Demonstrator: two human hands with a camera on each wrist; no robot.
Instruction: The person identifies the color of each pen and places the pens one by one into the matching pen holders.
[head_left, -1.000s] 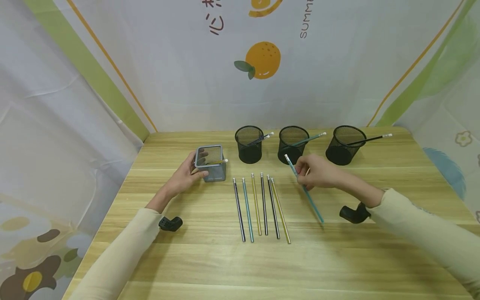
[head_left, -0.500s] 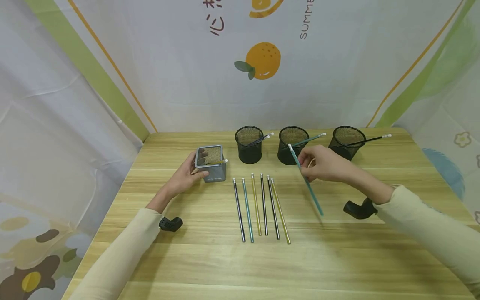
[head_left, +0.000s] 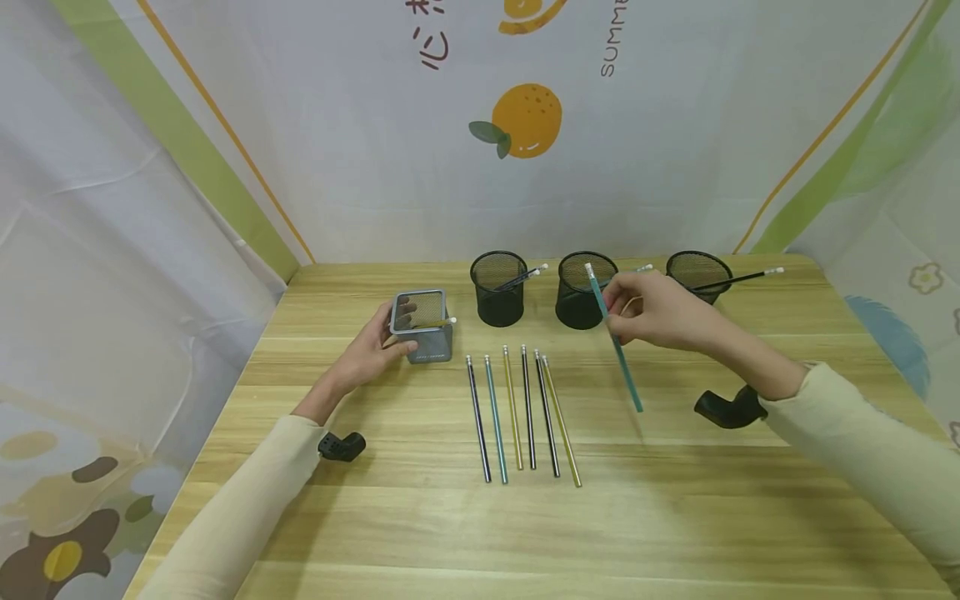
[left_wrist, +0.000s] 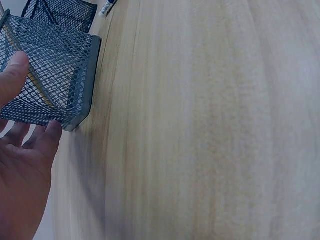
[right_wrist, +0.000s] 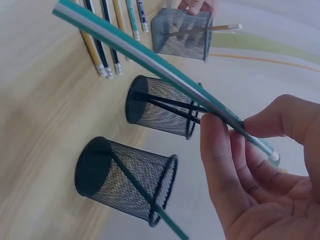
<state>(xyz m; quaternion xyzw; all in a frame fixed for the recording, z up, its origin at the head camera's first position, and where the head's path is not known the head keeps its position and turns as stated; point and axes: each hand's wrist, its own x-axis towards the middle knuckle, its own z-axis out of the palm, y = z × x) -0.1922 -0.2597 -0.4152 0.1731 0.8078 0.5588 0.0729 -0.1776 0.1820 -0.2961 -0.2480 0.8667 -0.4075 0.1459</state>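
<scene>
I see the right hand point(head_left: 656, 310) pinching the teal pencil point(head_left: 624, 367) between thumb and fingers, nearer to its white eraser end — perhaps because this grip lets the long part hang free. The pencil is slanted, eraser to the far side, its other end seemingly above the table point(head_left: 420, 533); it is on the near side of the middle round cup point(head_left: 576, 310), not inside it. Whether the eraser touches that rim, I cannot tell. At left, the left hand point(head_left: 363, 357) grasps the square cup point(head_left: 431, 347), thumb on the near side and fingers around behind, I think to steady it. Inside leans one yellow pencil point(head_left: 431, 324), and pencils lean also in the left round cup point(head_left: 499, 307) and the right round cup point(head_left: 701, 271) — they are longer than the cups are deep. Six loose pencils point(head_left: 528, 408) lie with all erasers to the far side, which probably makes them easy to take singly.
</scene>
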